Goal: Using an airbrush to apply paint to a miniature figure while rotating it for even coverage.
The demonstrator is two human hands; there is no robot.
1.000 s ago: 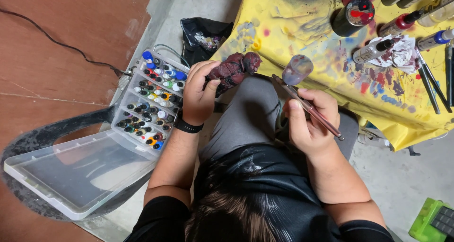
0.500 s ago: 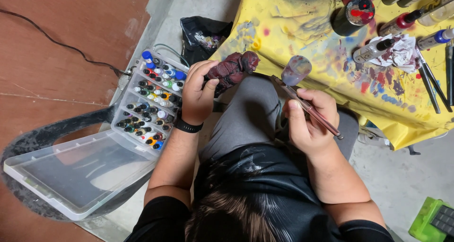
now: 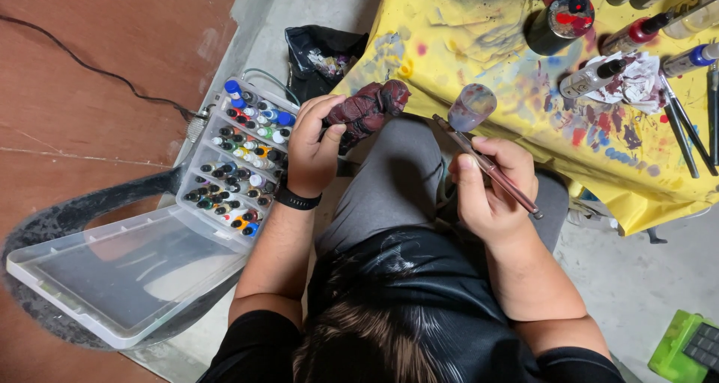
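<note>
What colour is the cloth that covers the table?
Yellow, with many paint stains in red, blue and black; the table cloth shows best in the head view.

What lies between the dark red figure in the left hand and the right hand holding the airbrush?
In the head view, only the airbrush tip and its paint cup span the gap from the right hand to the dark red figure in the left hand; below is the person's grey-clad lap.

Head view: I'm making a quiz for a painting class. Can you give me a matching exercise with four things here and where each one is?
Things:
1. Dark red figurine
2. Airbrush
3. Open case of paint bottles
4. Green box

Places:
A. bottom right corner
B. left hand
C. floor, beside the left arm
D. right hand

Pairs: 1-B, 2-D, 3-C, 4-A
</note>
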